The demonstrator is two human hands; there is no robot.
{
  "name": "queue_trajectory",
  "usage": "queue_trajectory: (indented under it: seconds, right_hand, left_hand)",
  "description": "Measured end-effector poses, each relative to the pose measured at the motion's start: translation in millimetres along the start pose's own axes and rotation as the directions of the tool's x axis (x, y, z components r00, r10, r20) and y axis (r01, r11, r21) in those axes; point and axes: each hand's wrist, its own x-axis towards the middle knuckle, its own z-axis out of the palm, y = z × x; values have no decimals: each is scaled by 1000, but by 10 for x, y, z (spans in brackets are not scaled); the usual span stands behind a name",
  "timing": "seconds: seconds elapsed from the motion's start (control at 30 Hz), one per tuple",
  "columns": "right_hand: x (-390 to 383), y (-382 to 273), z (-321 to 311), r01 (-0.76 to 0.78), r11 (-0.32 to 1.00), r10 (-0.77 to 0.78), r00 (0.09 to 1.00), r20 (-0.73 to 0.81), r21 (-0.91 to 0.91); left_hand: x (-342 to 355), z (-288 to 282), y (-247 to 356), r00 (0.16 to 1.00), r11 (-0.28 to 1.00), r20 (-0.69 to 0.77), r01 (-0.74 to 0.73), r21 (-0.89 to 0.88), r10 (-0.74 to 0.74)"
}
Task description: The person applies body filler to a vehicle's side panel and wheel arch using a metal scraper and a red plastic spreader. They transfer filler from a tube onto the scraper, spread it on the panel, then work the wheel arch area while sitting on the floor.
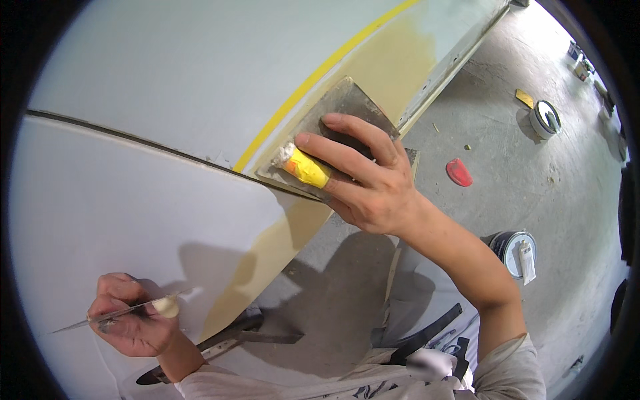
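Observation:
My right hand [377,183] presses a flat metal spreader [343,100] against a pale vehicle panel [173,60], fingers spread over the blade. One finger is wrapped in yellow tape [309,169] with whitish residue at its tip. Tan filler [383,57] coats the panel beside the blade, bordered by a curved yellow masking strip [300,93]. More filler [267,250] lies along the edge of the lower panel [133,187], past a dark gap. At lower left, my left hand [130,327] is closed on a thin plate [77,325], seen edge-on, bearing a cream filler dab [167,307].
On the grey concrete floor [493,207] to the right lie a red flat piece [459,172] and a yellow block [524,99]. An open can [545,123] stands by the block. Nearer, a white tube [527,261] rests on a lidded can [509,248].

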Motion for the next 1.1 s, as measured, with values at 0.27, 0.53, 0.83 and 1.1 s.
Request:
queue_trajectory:
  seconds: [0.27, 0.53, 0.83, 1.1]
  right_hand:
    - [59, -46, -29, -46, 998, 47, 999, -18, 35]
    - [1, -53, -137, -20, 1000, 21, 997, 69, -8]
    - [54, 207, -153, -11, 1000, 12, 997, -71, 17]
    - [6, 57, -209, 2, 999, -2, 1000, -10, 45]
  left_hand:
    - [36, -23, -44, 1000, 1000, 13, -2, 20, 1]
    - [13, -37, 74, 1000, 997, -9, 12, 80, -11]
    - [-15, -93, 75, 1000, 997, -14, 2, 78, 0]
    - [-22, -79, 125, 998, 986, -18, 62, 152, -60]
